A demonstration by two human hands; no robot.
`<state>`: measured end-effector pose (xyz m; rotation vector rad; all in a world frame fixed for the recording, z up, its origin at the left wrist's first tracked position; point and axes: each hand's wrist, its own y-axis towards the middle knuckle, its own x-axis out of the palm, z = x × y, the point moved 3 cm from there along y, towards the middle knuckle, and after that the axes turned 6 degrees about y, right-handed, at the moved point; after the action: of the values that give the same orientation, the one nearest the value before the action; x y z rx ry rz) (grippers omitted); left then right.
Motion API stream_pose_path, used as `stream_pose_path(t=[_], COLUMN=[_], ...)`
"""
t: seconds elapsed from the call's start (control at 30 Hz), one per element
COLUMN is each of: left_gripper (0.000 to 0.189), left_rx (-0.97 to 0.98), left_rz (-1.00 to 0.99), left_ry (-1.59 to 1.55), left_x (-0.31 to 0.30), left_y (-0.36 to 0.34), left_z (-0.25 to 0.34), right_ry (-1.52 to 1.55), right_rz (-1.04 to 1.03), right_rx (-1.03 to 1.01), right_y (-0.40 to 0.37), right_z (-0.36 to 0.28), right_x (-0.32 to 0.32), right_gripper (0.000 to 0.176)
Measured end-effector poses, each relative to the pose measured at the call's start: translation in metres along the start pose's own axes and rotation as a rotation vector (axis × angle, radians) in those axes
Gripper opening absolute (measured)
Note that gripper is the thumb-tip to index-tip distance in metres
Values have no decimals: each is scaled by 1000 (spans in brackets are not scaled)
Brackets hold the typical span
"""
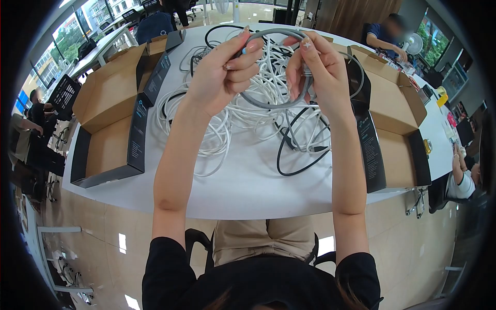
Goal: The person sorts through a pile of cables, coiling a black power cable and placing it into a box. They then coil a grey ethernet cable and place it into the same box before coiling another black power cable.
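Note:
Both hands are raised over the far half of the table, with a loop of grey cable (268, 105) between them. My left hand (223, 70) is closed on the loop's left side. On its right side, my right hand (321, 67) pinches the coiled grey cable near the top, the other fingers curled behind. Beneath and beyond them lies a tangled heap of white cables (217, 121). A black cable (281, 163) curves out of the heap toward the near right.
An open cardboard box (111, 150) stands at the left and another open box (395, 150) at the right, both with black outsides. A person (382, 39) sits at the far right near a fan (414, 44). Other people sit at the left and right edges.

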<state>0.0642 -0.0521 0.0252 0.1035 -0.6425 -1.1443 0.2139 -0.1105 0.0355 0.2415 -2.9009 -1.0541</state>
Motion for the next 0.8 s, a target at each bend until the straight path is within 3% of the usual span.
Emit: stream_pose_path(t=[0.17,0.27,0.37,0.57,0.67,0.8], left_gripper=[26,24,22,24,30,37], left_rx=[155,317,397,457,401,324], left_rz=[176,141,197,371,204,386], left_ry=[131,31,62,191,124,348], left_x=[-2,-9,-15,-12,-16,-12], left_y=[-2,-2,-2,8,14,14], left_z=[5,11,11,-11,-19,-13], right_ry=[-57,-189,4,-41,-153,-361], right_rz=[99,12,7,150,199,227], right_rx=[33,8,-22,-76,-80,-100], right_y=[2,2,5,5,4,4], right_z=[3,11,12,12,9,8], right_x=[-1,-4,-1,-8,-18,-20], right_gripper=[33,31,29,26,27,21])
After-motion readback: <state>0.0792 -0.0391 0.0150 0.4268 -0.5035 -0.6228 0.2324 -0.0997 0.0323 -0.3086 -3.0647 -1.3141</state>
